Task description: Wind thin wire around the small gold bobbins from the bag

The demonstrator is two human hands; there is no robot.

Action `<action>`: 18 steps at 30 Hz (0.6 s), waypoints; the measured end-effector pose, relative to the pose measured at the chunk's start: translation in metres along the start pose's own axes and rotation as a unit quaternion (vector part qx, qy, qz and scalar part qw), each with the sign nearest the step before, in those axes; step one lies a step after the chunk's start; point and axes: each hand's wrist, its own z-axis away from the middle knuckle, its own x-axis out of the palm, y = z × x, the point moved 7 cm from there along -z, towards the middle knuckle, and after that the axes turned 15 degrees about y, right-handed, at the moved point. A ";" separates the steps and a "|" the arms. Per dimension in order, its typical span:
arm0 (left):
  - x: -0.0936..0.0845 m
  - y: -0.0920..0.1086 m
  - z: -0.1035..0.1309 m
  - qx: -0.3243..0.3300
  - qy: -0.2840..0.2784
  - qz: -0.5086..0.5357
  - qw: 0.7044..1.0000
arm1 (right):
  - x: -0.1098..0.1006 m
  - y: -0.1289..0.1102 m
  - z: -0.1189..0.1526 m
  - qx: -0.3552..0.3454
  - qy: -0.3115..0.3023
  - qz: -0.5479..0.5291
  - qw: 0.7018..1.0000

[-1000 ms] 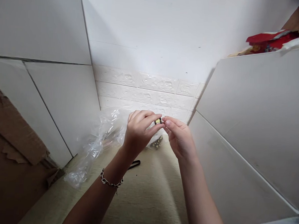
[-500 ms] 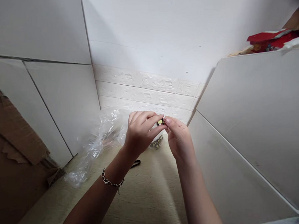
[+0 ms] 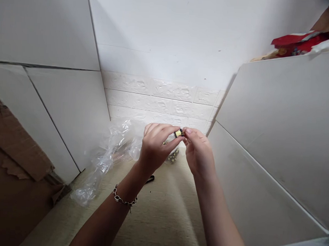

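Observation:
Between my fingertips is a small transformer coil (image 3: 178,133), wrapped in yellow tape with black ends and pins. The thumb and fingers of my left hand (image 3: 158,143) grip it from the left. My right hand (image 3: 197,147) pinches its right end; thin wire-like strands show there, too small to make out clearly. Below and behind the hands, several similar yellow-and-black coils lie in a clear plastic bag (image 3: 173,156), partly hidden by my left hand. A dark, narrow tool (image 3: 150,179) lies on the surface, mostly covered by my left forearm.
Crumpled clear plastic (image 3: 106,164) spreads over the pale work surface (image 3: 164,212) on the left. White panels flank both sides, with torn cardboard (image 3: 15,143) at far left. A brick-patterned wall (image 3: 166,97) stands behind. A red packet (image 3: 299,44) sits atop the right panel.
Both hands have shifted very slightly to the right with the coil. More of its yellow tape now shows between the fingers.

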 end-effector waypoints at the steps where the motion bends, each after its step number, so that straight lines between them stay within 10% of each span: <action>1: 0.000 0.000 0.000 0.003 0.001 -0.004 1.000 | -0.001 -0.003 0.000 -0.023 0.008 0.013 1.000; 18: 0.001 0.005 0.000 0.024 -0.011 -0.025 0.999 | -0.016 -0.020 -0.005 -0.104 0.074 0.027 0.992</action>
